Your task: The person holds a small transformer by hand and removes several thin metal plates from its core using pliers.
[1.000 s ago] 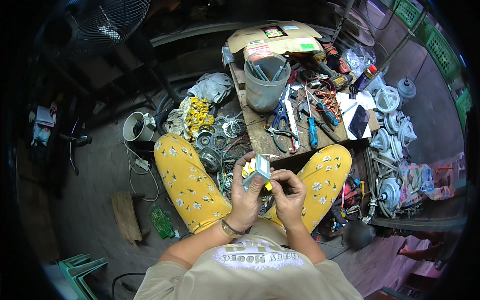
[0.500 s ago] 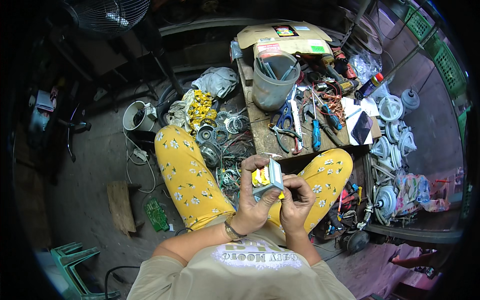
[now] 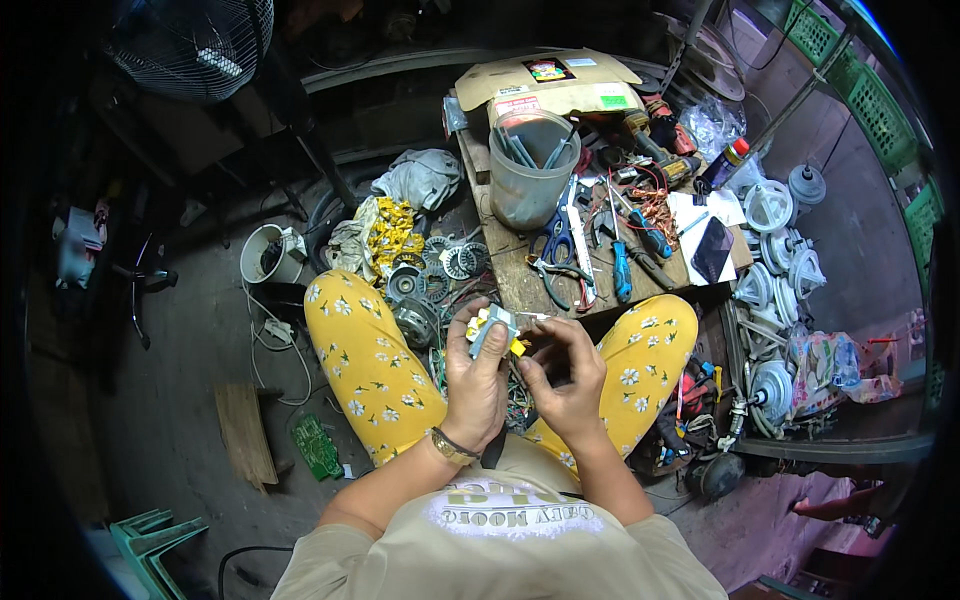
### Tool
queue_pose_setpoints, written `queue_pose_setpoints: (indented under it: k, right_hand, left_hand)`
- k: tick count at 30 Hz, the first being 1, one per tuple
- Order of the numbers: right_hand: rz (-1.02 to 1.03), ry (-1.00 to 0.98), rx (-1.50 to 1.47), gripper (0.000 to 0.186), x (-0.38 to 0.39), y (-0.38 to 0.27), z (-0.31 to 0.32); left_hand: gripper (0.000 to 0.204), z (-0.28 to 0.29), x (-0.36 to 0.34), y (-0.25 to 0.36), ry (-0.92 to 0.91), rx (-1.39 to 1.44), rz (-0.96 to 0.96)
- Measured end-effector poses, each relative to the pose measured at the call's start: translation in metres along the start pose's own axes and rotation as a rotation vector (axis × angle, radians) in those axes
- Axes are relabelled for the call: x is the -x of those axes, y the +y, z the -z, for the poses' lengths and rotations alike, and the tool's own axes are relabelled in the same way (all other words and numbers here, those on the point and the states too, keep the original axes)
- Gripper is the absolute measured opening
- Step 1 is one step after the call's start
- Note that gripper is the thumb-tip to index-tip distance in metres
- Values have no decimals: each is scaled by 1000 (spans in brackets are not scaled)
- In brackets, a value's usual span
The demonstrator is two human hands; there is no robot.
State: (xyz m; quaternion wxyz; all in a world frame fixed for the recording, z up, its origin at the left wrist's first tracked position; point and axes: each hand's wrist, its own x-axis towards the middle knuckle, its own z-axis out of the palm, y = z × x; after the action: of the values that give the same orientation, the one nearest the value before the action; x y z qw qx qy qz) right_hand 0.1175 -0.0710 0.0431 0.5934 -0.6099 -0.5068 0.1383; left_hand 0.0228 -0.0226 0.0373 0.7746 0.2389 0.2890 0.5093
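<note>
My left hand point(image 3: 474, 385) is closed around a small transformer point(image 3: 490, 337) with a grey core and a yellow and white winding. Its thumb presses on the grey face. A loose yellow tape end point(image 3: 518, 347) sticks out on the side facing my right hand point(image 3: 570, 378). The right fingers are curved beside that tape, with a gap between thumb and forefinger and nothing visible in it. Both hands are above my lap, between my knees.
Ahead is a wooden bench point(image 3: 512, 270) with a plastic bucket point(image 3: 530, 185), pliers point(image 3: 560, 275), blue scissors point(image 3: 553, 238), a blue-handled screwdriver point(image 3: 621, 272) and a phone point(image 3: 712, 250). Metal parts point(image 3: 440, 265) and wires lie on the floor at left; a green circuit board point(image 3: 317, 447) is nearby.
The transformer has moved left and been turned in my left hand. My right hand has drawn away from the yellow tape, its thumb and forefinger parting. The view has shifted slightly.
</note>
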Motion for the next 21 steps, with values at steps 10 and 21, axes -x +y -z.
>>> queue_pose_setpoints:
  k: [10,21]
  right_hand:
    - [250,18,-23,18,-1,20,-6]
    - [-178,-201,7,24,-46,71,4]
  left_hand:
    - [37,8,4,3,-32,21,167]
    - [37,57,-24,3,-12,129,370]
